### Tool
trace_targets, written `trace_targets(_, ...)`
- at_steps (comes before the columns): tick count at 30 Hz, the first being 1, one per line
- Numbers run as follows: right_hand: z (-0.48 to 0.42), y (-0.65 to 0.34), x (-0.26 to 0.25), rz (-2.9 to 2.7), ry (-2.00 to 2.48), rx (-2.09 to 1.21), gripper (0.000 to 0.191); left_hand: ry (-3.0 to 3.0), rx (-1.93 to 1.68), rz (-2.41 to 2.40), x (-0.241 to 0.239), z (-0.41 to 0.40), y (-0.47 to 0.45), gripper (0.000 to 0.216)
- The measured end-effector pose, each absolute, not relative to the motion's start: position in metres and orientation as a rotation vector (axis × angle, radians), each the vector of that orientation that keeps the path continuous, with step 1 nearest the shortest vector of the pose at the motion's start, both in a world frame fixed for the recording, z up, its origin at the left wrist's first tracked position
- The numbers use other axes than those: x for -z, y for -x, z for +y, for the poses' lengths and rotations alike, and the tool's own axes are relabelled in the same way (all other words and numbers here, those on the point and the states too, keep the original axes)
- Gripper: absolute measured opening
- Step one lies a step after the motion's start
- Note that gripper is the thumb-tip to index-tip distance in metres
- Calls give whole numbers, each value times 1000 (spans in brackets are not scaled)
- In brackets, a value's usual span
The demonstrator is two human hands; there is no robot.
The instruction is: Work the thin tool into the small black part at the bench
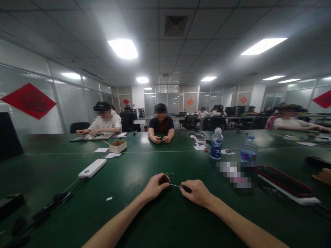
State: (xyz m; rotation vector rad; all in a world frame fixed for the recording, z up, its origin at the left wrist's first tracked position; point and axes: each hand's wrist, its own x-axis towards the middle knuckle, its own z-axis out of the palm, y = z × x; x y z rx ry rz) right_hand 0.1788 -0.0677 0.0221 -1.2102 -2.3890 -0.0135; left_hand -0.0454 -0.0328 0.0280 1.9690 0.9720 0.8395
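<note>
My right hand (198,193) is closed around the black handle of what looks like a screwdriver (186,188). Its thin metal shaft points left, toward my left hand (155,186). Between the fingers of that hand sits a small black object (164,178), too dark to name. The shaft's tip reaches this object or stops right beside it; I cannot tell which. Both hands are low over the green table (129,213), close to each other.
A white power strip (92,168) with dark cables lies left, a cardboard box (118,146) beyond it. Two bottles (216,144) (248,150) stand right, near a red-edged phone (286,181) on a white block. A person (160,125) sits opposite; others sit around.
</note>
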Motion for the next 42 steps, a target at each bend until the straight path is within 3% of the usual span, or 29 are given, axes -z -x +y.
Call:
trace_targets(5,-70,-177,-25,-2338,1311,36,29,-1900,-904,899,-19,-27,46,27)
trace_targets(42,-67,-178,-22,-2342,1277,-12,30,-1962,-869,944,-25,-33,47,18)
